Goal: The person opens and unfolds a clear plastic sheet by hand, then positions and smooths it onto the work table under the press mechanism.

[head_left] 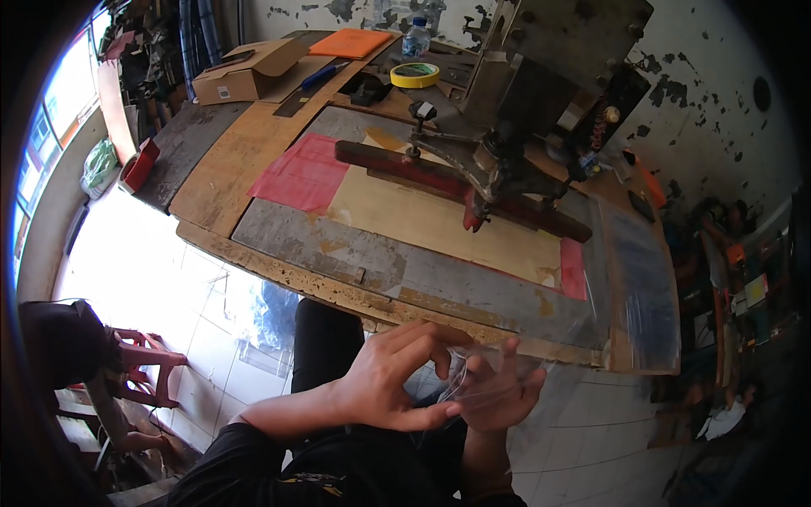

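The crossbar reaches over the long sheet on the table. Farther back, the tape roll lies before the bottle, right of the box. Left of the table, the stool stands on the floor

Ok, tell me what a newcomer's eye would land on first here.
Probably the heavy metal machine at upper right, its long bar reaching over yellowish and red sheets on the table. Next the left hand and right hand at bottom centre, clear plastic between them, then perhaps the flat orange item near the table's far edge.
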`<state>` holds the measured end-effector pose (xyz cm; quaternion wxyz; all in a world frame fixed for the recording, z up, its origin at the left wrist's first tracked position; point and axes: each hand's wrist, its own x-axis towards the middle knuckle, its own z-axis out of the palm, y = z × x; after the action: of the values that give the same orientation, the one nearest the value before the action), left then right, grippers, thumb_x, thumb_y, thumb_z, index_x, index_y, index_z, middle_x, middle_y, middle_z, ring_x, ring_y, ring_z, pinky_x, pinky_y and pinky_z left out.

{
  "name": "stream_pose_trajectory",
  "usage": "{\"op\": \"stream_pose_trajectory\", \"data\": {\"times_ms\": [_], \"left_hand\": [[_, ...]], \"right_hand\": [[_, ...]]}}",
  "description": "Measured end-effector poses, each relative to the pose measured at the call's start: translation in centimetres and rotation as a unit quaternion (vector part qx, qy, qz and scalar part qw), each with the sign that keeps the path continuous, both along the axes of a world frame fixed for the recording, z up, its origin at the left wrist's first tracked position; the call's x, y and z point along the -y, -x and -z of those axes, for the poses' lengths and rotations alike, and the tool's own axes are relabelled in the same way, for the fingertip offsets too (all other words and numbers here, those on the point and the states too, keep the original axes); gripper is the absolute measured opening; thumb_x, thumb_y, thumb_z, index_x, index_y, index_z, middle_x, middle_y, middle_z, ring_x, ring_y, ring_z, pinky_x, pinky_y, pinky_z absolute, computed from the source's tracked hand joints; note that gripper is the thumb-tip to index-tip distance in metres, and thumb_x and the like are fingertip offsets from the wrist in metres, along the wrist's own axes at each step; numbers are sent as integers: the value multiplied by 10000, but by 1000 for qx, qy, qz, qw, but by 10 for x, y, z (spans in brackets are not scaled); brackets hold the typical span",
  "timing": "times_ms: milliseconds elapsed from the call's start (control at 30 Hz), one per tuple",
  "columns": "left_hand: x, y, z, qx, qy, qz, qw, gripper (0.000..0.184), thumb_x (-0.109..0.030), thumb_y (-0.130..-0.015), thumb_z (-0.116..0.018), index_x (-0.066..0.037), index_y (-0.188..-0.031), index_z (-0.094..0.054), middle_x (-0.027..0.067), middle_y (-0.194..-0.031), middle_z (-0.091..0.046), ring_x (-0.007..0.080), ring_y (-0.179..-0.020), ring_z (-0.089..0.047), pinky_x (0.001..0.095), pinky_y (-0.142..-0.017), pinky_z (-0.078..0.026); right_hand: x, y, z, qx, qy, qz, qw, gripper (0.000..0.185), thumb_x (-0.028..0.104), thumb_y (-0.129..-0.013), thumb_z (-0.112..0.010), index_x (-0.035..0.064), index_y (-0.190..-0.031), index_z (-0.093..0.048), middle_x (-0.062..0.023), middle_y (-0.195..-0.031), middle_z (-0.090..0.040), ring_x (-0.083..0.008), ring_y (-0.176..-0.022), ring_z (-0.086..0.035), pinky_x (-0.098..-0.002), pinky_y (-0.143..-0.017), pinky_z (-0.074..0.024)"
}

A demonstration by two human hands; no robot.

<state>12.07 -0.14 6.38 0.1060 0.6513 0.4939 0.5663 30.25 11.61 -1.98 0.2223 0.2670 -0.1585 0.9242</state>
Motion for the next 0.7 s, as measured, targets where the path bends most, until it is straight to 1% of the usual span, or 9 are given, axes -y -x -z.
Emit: {"op": "stream_pose_trajectory", "data": {"times_ms": [233, 300, 333, 400, 500, 567, 600, 667, 700], "left_hand": [[1, -4, 1, 24, 6, -32, 999, 291, -224, -886, -759, -10, -1023, -618, 231, -1245, -721, 361, -1059, -742, 421, -905, -586], [1, -5, 1, 37, 6, -41, 998, 324, -132, -806, -775, -39, -1079, -628, 147, -1233, -739, 347, -1040, -743, 410, -881, -588], [1, -5, 1, 37, 6, -41, 998, 324, -132, -806, -775, -39, -1079, -628, 147, -1233, -739, 347, -1040, -743, 410, -881, -588], [3, -4, -1, 45, 46, -27, 998, 270, -140, -883, -709, 28, -1074, -621, 231, -1274, -725, 337, -1091, -743, 415, -945, -574], [3, -4, 7, 89, 60, -26, 994, 282, -168, -900, -721, 27, -1076, -618, 224, -1279, -727, 325, -1129, -738, 410, -969, -564], [4, -8, 3, 115, 57, -33, 991, 273, -159, -905, -746, 18, -1071, -623, 214, -1271, -734, 317, -1156, -732, 405, -982, -558], [4, -10, 1, 141, 55, -40, 988, 267, -151, -909, -771, 10, -1066, -628, 205, -1263, -741, 308, -1183, -725, 401, -995, -551], [1, -11, 0, 127, 34, -66, 989, 245, -128, -901, -796, 0, -1045, -645, 192, -1227, -756, 300, -1167, -734, 392, -980, -560], [-1, -11, -1, 112, 12, -91, 989, 227, -106, -893, -822, -11, -1023, -661, 179, -1190, -771, 292, -1151, -744, 384, -965, -569]], "right_hand": [[-2, 2, 2, 0, -24, 2, 1000, 808, 679, -1086, -251, 221, -1732, -88, -410, -1671, -225, -444, -1457, -418, -497, -1189, -327], [-2, 2, 3, 5, -23, 7, 1000, 810, 680, -1086, -246, 222, -1733, -76, -409, -1675, -212, -444, -1454, -423, -496, -1190, -332], [-3, 2, 4, 6, -41, 21, 999, 813, 683, -1085, -241, 223, -1733, -69, -407, -1681, -198, -443, -1455, -422, -498, -1190, -330], [-4, 3, 4, 8, -58, 35, 998, 816, 686, -1084, -237, 224, -1733, -63, -406, -1686, -184, -442, -1457, -420, -500, -1191, -328], [-6, 3, 3, 16, -65, 45, 997, 823, 695, -1077, -245, 213, -1730, -104, -396, -1687, -201, -442, -1457, -421, -515, -1197, -309], [-11, 4, 6, 16, -138, 51, 989, 803, 666, -1096, -265, 180, -1724, -147, -334, -1713, -212, -464, -1523, -380, -558, -1247, -270], [-10, 4, 6, 16, -138, 50, 989, 803, 666, -1096, -265, 180, -1724, -147, -334, -1713, -212, -464, -1523, -380, -558, -1247, -270], [-8, 3, 7, 64, -181, 115, 975, 814, 650, -1098, -274, 126, -1713, -180, -320, -1723, -196, -466, -1552, -336, -553, -1263, -244], [-9, 4, 8, 65, -181, 115, 975, 814, 650, -1098, -274, 126, -1713, -180, -320, -1723, -196, -466, -1552, -336, -553, -1263, -244]]}}
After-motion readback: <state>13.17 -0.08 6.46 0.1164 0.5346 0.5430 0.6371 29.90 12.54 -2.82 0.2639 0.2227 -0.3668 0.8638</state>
